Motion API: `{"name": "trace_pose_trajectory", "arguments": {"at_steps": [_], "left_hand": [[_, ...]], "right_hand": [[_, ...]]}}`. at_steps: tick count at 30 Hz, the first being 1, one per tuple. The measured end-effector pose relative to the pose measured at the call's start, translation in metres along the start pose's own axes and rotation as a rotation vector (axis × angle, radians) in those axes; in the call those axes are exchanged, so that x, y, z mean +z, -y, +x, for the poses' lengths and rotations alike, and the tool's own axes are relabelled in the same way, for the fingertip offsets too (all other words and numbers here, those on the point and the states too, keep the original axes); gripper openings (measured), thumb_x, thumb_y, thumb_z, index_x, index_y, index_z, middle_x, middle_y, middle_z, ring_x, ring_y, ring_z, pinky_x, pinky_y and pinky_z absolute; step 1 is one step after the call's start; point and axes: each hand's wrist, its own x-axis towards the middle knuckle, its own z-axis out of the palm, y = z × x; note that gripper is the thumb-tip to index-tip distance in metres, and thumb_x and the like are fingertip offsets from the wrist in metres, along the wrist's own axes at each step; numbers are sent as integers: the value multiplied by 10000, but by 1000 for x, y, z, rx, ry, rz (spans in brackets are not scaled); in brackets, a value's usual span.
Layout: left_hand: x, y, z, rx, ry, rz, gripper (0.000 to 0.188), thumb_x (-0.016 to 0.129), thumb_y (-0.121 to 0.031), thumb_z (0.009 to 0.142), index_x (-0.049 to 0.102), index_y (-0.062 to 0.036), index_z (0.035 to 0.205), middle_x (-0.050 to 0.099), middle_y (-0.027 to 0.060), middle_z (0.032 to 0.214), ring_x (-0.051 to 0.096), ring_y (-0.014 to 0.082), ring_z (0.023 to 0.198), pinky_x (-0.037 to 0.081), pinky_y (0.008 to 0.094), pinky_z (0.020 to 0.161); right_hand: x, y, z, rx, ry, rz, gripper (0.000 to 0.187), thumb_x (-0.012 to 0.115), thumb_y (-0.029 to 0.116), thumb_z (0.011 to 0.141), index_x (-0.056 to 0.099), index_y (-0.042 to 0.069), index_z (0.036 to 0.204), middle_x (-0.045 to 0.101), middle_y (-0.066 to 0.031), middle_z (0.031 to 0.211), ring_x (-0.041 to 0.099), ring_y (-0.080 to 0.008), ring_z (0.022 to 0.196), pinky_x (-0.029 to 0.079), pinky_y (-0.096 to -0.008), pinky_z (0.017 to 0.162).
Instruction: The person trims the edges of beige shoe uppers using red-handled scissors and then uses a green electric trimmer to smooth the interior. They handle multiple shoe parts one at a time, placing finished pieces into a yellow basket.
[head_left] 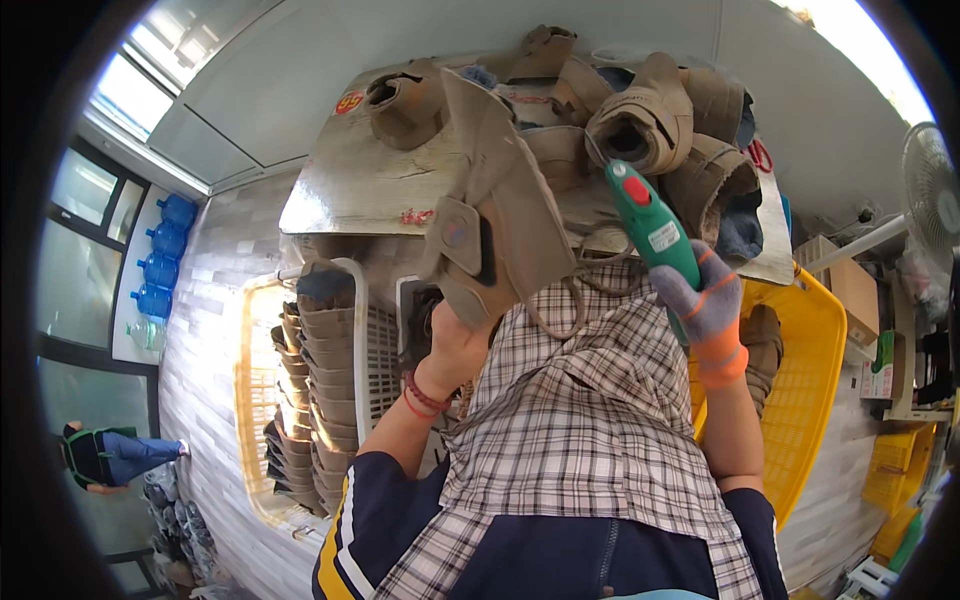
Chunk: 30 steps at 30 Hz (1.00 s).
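Observation:
My left hand [455, 345], bare with red bracelets at the wrist, is closed on the lower end of a tan boot upper [530, 225]. The piece stands raised in front of the table's near edge, with a tan cord loop below it. In a grey and orange glove, my right hand [705, 305] grips a green handheld power tool [653, 222] with a red switch. The tool's thin tip points up and left, close to another tan upper [645, 120] with a round opening; whether they touch, I cannot tell.
More tan uppers [410, 105] lie on the worn table [345, 190]. Left of me, a white plastic basket [258, 350] holds stacked uppers. A yellow basket [815, 370] stands at right, near a fan [930, 190]. A person [110, 457] is at far left.

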Motion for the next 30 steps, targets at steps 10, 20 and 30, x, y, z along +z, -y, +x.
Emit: {"name": "trace_pose_trajectory", "arguments": {"at_steps": [10, 20, 30], "left_hand": [[4, 19, 5, -252, -200, -934, 355, 561, 8, 888, 519, 11, 1241, 580, 97, 1212, 554, 196, 1100, 434, 357, 974], [19, 11, 0, -230, -142, -377, 210, 583, -2, 883, 613, 45, 1085, 664, 87, 1032, 603, 147, 946, 466, 284, 832], [20, 3, 20, 76, -74, 48, 342, 520, 115, 757, 621, 37, 1075, 608, 182, 1107, 559, 342, 1072, 445, 386, 921]], "right_hand": [[18, -31, -32, -139, 104, -270, 543, 835, 303, 658, 618, -28, 1029, 671, -90, 786, 630, -121, 692, 517, -252, 641], [26, -20, -27, -106, 63, -218, 531, 823, 312, 676, 613, -25, 1028, 678, -88, 796, 639, -118, 689, 517, -242, 622], [26, -8, -20, 10, 49, -83, 473, 804, 281, 715, 612, -27, 1018, 672, -66, 784, 629, -102, 684, 507, -225, 606]]}}
